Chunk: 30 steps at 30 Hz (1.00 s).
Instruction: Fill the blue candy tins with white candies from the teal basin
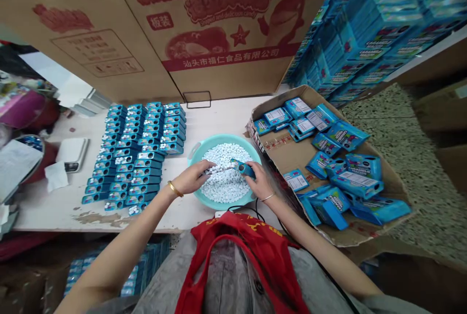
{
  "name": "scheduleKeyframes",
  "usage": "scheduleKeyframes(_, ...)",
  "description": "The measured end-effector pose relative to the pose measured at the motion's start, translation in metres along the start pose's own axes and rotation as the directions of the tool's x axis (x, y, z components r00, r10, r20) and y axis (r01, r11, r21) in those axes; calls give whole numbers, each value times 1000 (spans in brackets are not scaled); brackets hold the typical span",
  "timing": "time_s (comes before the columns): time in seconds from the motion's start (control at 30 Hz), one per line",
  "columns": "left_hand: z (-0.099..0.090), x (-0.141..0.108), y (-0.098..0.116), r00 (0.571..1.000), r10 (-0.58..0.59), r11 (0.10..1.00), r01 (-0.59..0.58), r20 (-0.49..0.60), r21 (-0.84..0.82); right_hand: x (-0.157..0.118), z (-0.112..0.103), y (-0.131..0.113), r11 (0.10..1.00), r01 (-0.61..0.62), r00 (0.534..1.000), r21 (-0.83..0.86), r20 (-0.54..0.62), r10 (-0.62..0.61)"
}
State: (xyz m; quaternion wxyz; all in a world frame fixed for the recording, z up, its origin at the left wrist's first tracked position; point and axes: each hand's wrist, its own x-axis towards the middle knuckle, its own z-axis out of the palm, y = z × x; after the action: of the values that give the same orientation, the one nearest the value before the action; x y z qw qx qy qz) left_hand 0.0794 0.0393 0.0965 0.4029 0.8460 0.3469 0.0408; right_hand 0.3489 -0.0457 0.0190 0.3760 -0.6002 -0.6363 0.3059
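Note:
A turquoise plastic basin [193, 156] full of small white candies [226, 192] stands in front of me. Over its right side my right hand [260, 180] is closed around a small blue candy box [243, 168], tilted, with a round hole in its face. My left hand [197, 176] is closed in a pinch over the basin's left side. From its fingers a narrow scoop [219, 170] bearing white candies reaches toward the box; its exact shape is hard to make out.
Rows of blue boxes [134, 158] stand at left, beside a white scale [75, 154]. An open carton [288, 156] with scattered blue boxes is at right. A large cardboard box [153, 80] stands behind, and stacked blue boxes [365, 46] rise at the back right.

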Motion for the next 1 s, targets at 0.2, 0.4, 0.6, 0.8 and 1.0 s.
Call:
scheduleKeyframes(0.2, -15, 23, 55, 960, -167, 919, 70, 224, 388, -3, 16, 1, 988, 138, 988, -64, 79, -133)
scheduleKeyframes(0.4, -18, 34, 115, 941, -268, 769, 79, 208, 634, -10, 23, 5, 986, 163, 985, -38, 70, -160)
scheduleKeyframes(0.6, -7, 32, 58, 946, -321, 791, 245, 40, 561, -9, 16, 11, 998, 52, 998, 17, -28, -52)
scheduleKeyframes(0.8, 71, 49, -40, 921, -390, 826, 359, -19, 435, -3, -1, 14, 996, -79, 984, 50, -156, 86)
scheduleKeyframes(1.0, 136, 49, -32, 965, -239, 954, 213, 106, 209, -3, -8, 15, 982, -180, 970, 59, -156, 187)
